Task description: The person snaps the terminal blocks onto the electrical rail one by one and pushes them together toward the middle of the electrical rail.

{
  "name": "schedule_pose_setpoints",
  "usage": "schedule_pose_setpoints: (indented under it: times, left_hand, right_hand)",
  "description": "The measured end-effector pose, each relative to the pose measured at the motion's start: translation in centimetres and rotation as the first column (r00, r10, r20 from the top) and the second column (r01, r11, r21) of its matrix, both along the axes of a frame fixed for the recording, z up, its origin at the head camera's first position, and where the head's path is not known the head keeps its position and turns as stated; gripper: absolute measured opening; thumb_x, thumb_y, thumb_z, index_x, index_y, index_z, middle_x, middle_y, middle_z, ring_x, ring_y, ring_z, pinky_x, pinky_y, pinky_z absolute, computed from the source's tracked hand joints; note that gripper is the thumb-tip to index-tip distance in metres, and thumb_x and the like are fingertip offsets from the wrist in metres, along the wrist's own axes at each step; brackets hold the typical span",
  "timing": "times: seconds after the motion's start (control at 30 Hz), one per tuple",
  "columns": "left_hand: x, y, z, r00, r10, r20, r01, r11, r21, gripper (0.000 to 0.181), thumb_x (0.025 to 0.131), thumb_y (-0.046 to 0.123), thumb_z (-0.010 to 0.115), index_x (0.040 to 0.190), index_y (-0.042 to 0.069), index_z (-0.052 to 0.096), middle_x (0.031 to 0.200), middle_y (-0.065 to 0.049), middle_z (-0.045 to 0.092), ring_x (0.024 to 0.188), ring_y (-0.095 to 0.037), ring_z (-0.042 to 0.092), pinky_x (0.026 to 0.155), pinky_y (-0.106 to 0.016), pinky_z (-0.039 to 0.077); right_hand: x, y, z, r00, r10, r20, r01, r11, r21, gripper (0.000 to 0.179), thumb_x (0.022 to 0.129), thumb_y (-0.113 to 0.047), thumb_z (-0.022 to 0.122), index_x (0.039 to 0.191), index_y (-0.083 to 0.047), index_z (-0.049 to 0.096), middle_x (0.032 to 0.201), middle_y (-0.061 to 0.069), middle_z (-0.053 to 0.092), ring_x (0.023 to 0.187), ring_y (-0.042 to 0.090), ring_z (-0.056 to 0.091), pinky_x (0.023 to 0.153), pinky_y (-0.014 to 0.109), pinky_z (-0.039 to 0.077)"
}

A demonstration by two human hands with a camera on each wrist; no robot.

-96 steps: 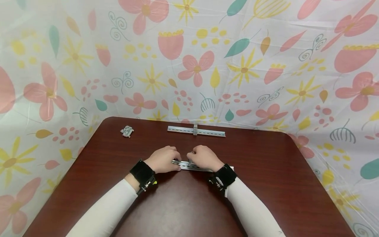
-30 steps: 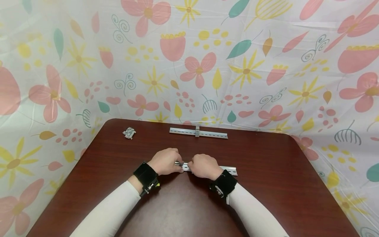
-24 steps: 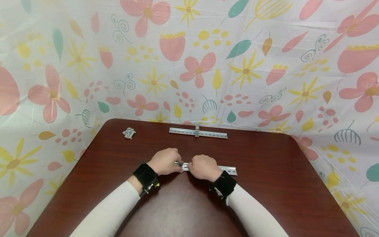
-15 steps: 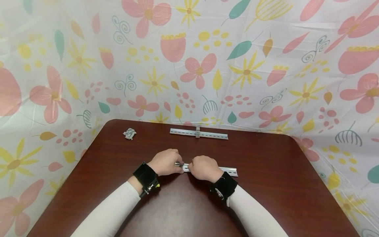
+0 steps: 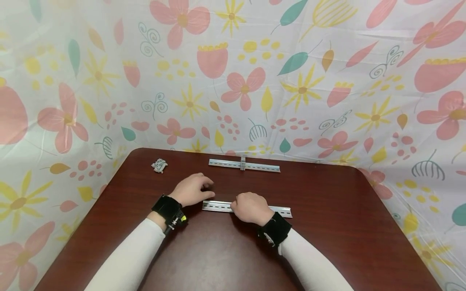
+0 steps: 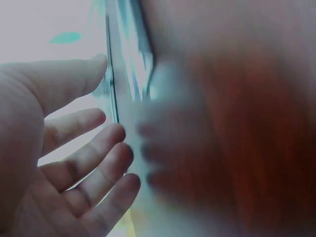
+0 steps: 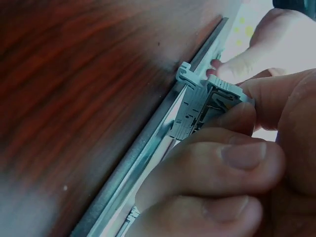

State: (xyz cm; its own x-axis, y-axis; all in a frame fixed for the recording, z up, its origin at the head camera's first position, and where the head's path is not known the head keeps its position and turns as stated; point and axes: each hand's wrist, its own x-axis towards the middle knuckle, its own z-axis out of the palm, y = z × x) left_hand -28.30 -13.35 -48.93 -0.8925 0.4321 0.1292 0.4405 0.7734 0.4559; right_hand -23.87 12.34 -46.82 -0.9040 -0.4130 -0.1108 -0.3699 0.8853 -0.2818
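My right hand (image 5: 252, 208) pinches a grey DIN-rail terminal block (image 7: 190, 111) between thumb and fingers, best seen in the right wrist view. The block sits against a slotted metal DIN rail (image 5: 215, 206), which lies across the middle of the table. In the head view the hand hides this block and part of the rail. My left hand (image 5: 190, 190) is just off the rail's left end, apart from it and holding nothing. The left wrist view shows its fingers (image 6: 116, 158) spread and loosely bent beside the blurred rail.
At the back of the brown table (image 5: 309, 190) lies a second DIN rail (image 5: 222, 163), with terminal blocks (image 5: 243, 163) near its middle. A small heap of loose grey terminal blocks (image 5: 159, 165) lies at the back left. A flowered cloth (image 5: 233, 101) hangs behind the table.
My left hand has let go of the rail's left end and moved left and slightly back, uncovering that end. The right hand has stayed almost in place over the last half second.
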Motion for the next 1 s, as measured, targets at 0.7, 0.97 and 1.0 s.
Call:
schedule_pose_setpoints:
  times: [0.7,0.97,1.0]
  left_hand:
    - [-1.9,-8.9,1.1,0.89,0.423,-0.169,-0.423,0.905,0.037,0.048,0.103,0.031,0.08,0.137,-0.002,0.075,0.126,-0.024,0.066,0.118,-0.044,0.058,0.089,-0.059,0.057]
    - [-1.7,-10.4,1.0,0.852,0.498,-0.159,-0.499,0.866,0.037,0.051,0.103,0.029,0.079,0.139,-0.007,0.071,0.129,-0.032,0.062,0.118,-0.05,0.054,0.089,-0.064,0.055]
    - [-1.7,-10.5,0.9,0.848,0.506,-0.156,-0.507,0.861,0.036,0.051,0.103,0.029,0.079,0.139,-0.007,0.071,0.129,-0.033,0.061,0.118,-0.05,0.054,0.089,-0.065,0.055]
  right_hand:
    - [0.0,-0.1,-0.4,0.999,0.005,-0.042,-0.003,1.0,0.03,0.047,0.11,-0.025,0.058,0.064,-0.018,0.063,0.063,0.001,0.056,0.059,0.019,0.055,0.049,0.039,0.046]
    - [0.1,0.0,-0.3,0.999,0.009,-0.039,-0.008,1.0,0.027,0.047,0.11,-0.024,0.059,0.064,-0.018,0.063,0.063,0.002,0.056,0.059,0.019,0.055,0.05,0.04,0.047]
    - [0.1,0.0,-0.3,0.999,0.009,-0.038,-0.008,1.0,0.027,0.047,0.11,-0.024,0.059,0.064,-0.018,0.063,0.063,0.002,0.056,0.059,0.019,0.055,0.05,0.039,0.047]
